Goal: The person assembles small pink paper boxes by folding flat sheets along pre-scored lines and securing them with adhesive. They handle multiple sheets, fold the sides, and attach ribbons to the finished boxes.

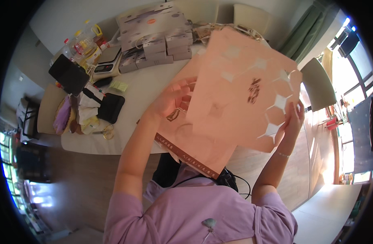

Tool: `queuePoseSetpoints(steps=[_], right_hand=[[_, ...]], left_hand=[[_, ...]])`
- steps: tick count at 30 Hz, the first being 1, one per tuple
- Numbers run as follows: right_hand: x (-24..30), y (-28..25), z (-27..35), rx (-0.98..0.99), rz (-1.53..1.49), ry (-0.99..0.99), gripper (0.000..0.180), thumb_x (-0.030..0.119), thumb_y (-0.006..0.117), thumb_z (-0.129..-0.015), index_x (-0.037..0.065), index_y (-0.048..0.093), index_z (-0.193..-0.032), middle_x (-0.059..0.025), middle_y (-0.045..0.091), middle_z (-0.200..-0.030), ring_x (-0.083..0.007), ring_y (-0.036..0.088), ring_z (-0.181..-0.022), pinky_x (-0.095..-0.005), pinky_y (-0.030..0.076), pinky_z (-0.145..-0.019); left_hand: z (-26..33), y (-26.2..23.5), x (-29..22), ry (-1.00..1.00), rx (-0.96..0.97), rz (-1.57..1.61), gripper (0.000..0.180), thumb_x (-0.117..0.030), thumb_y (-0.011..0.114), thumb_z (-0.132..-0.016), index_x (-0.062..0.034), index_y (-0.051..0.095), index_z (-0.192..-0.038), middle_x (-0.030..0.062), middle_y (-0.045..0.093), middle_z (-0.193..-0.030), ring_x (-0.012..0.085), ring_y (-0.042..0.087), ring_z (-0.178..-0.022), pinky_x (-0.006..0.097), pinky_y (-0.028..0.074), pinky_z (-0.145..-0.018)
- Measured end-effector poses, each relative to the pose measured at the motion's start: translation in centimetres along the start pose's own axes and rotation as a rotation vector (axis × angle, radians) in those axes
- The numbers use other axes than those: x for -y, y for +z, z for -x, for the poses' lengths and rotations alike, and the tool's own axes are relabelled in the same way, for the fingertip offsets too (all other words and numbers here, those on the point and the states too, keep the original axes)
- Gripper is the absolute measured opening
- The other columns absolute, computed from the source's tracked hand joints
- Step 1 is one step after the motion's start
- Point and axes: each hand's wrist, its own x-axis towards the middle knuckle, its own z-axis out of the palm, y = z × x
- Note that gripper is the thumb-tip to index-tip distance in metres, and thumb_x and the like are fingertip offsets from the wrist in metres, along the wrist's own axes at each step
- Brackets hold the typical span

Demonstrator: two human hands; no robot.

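A large pink cardboard sheet (pixel 231 93), with pale hexagon shapes and dark print, is held up at a tilt over the table. My right hand (pixel 293 120) grips its right edge, fingers closed. At its left edge is my left hand (pixel 172 97), fingers stretched and apart; whether they touch the sheet I cannot tell. Underneath lies another pink cardboard piece (pixel 211 154) with a brown printed strip, hanging over the front edge of the table; the raised sheet hides much of it.
Grey patterned boxes (pixel 154 32) are stacked at the back of the white table (pixel 133 97). On the left are a kitchen scale (pixel 107 63), bottles (pixel 83 42), a black phone-like device (pixel 111 107) and scissors (pixel 108 132). A chair (pixel 316 83) stands at right.
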Motion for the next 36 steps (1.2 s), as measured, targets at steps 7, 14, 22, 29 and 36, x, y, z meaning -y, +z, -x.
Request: queuePoseSetpoints(steps=[7, 14, 22, 29, 36], right_hand=[[-2.4, -7.4, -6.6, -0.361, -0.01, -0.133, 0.043, 0.012, 0.069, -0.092, 0.001, 0.046, -0.127, -0.0111, 0.065, -0.106, -0.0168, 0.064, -0.093, -0.0266, 0.055, -0.074], [-10.1, -9.9, -3.7, -0.411, 0.182, -0.023, 0.041, 0.007, 0.064, -0.093, -0.005, 0.038, -0.123, -0.0182, 0.061, -0.11, -0.0204, 0.064, -0.094, -0.03, 0.055, -0.076], [-10.5, -8.9, -2.4, -0.487, 0.123, -0.047, 0.04, 0.002, 0.061, -0.093, -0.008, 0.038, -0.124, -0.021, 0.059, -0.112, -0.0247, 0.064, -0.099, -0.0308, 0.057, -0.083], [-10.4, -9.1, -1.5, -0.588, 0.038, -0.106, 0.041, 0.003, 0.061, -0.094, -0.007, 0.037, -0.125, -0.0224, 0.056, -0.116, -0.0262, 0.063, -0.1, -0.0322, 0.059, -0.08], [-9.9, -7.4, -1.2, -0.647, 0.065, -0.12, 0.043, 0.005, 0.062, -0.094, -0.004, 0.036, -0.126, -0.0224, 0.055, -0.117, -0.0289, 0.062, -0.104, -0.0353, 0.06, -0.081]], left_hand=[[-3.1, 4.3, 2.9, 0.069, 0.098, -0.289, 0.062, -0.028, 0.068, -0.091, -0.0059, 0.043, -0.144, 0.0117, 0.056, -0.131, 0.0266, 0.058, -0.117, 0.04, 0.049, -0.095], [-3.9, -1.7, 3.9, -0.191, -0.694, -1.608, 0.081, -0.057, 0.062, -0.089, -0.0115, 0.034, -0.15, 0.0178, 0.041, -0.146, 0.0309, 0.034, -0.14, 0.06, 0.03, -0.109], [0.9, -5.3, 7.6, -0.198, -0.524, -1.836, 0.077, -0.064, 0.041, -0.095, -0.0171, 0.026, -0.154, 0.0088, 0.02, -0.162, 0.0293, 0.018, -0.149, 0.055, 0.017, -0.118], [6.5, -6.0, 6.6, -0.156, -0.491, -1.848, 0.074, -0.06, 0.045, -0.095, -0.0175, 0.027, -0.153, 0.0088, 0.024, -0.16, 0.0288, 0.022, -0.147, 0.049, 0.02, -0.118], [8.9, -7.6, 7.5, 0.029, -0.601, -1.761, 0.078, -0.049, 0.067, -0.087, -0.0089, 0.037, -0.147, 0.014, 0.035, -0.152, 0.0336, 0.036, -0.137, 0.048, 0.032, -0.111]])
